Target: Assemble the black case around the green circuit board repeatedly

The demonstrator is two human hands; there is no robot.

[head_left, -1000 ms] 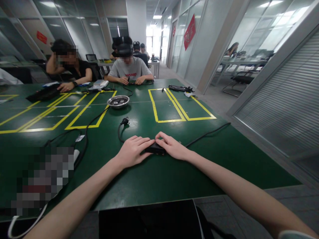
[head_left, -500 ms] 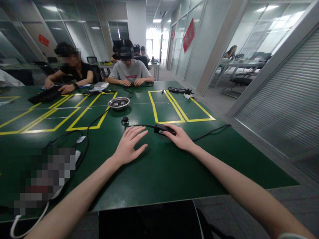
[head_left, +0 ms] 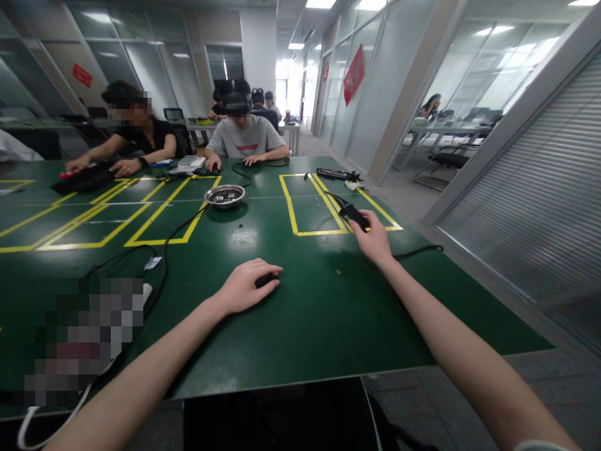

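Note:
My right hand [head_left: 374,239] reaches out to the right and grips a black power adapter [head_left: 353,215] at the near corner of the right yellow tape box [head_left: 294,216]. A thin cable [head_left: 332,198] runs from the adapter across the box, and a thicker black cable [head_left: 420,251] trails off to the right behind my wrist. Nearer to me, my left hand [head_left: 245,285] lies on the green table [head_left: 305,313] with its fingers curled over a small black object [head_left: 265,280], most of which is hidden.
A steel bowl [head_left: 224,195] holding small parts sits mid-table. A black cable [head_left: 165,247] loops along the left. More black gear [head_left: 336,171] lies at the far right. Two people [head_left: 244,134] work at the table's far side. The table's right edge drops to the floor.
My right hand carried the adapter from the table's middle out to the right yellow box. My left hand drew back toward me and closed over a small black object.

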